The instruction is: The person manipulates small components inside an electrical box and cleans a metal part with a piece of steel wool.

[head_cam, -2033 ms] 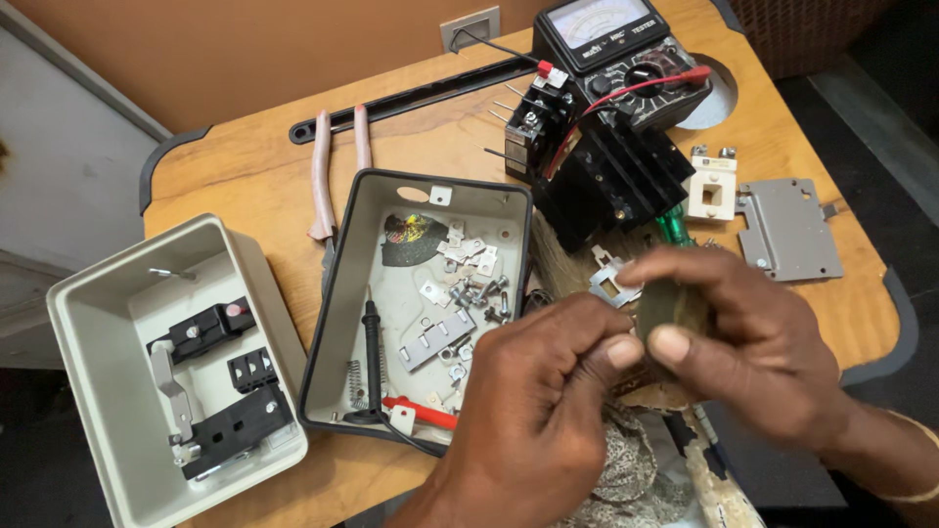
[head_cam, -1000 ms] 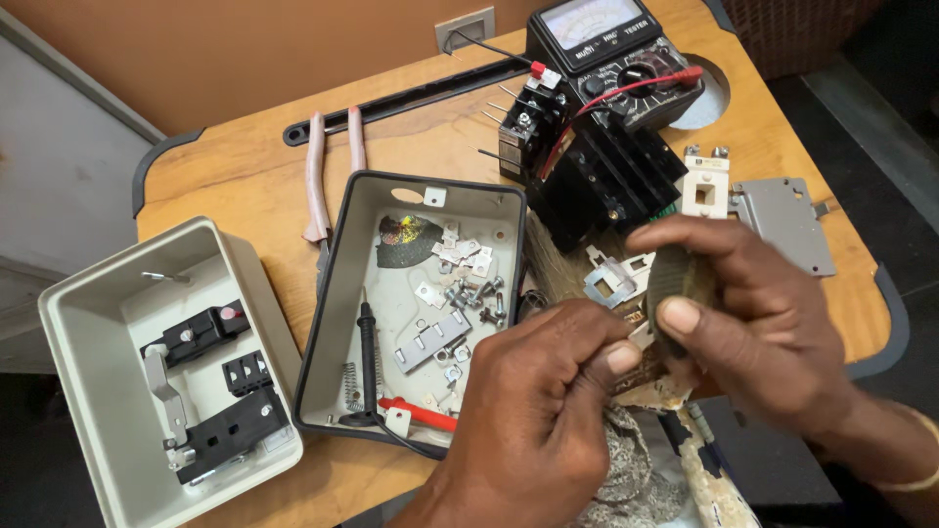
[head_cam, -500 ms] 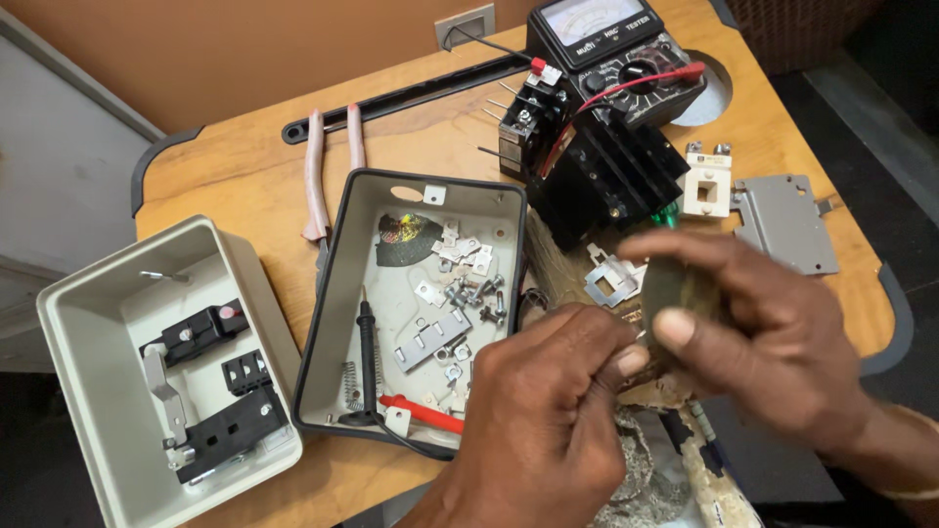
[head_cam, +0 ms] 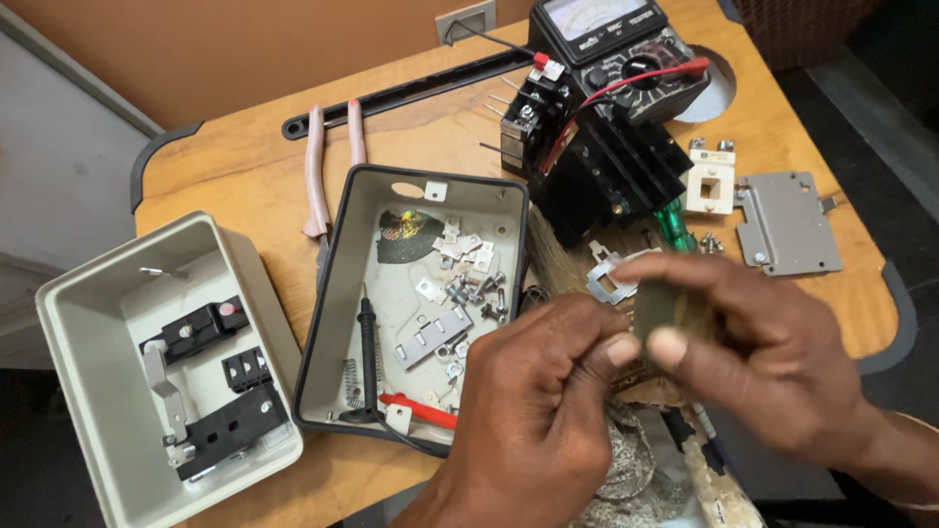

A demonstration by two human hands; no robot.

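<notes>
While both hands are meeting above the wooden table [head_cam: 245,186], the right hand [head_cam: 773,362] is pinching a small dark block [head_cam: 657,308] between thumb and fingers, and the left hand [head_cam: 533,411] is closing its fingertips against it, just beside the lid tray [head_cam: 337,284] of screws.

Two hands [head_cam: 548,411]; two open boxes [head_cam: 156,372]; one multimeter [head_cam: 616,49]; one pliers [head_cam: 328,166].

Bare table [head_cam: 245,196] upper left is my open lane. Parts tray [head_cam: 421,293] blocks left, black heatsink block [head_cam: 611,176] blocks ahead, grey plate [head_cam: 787,223] right.
</notes>
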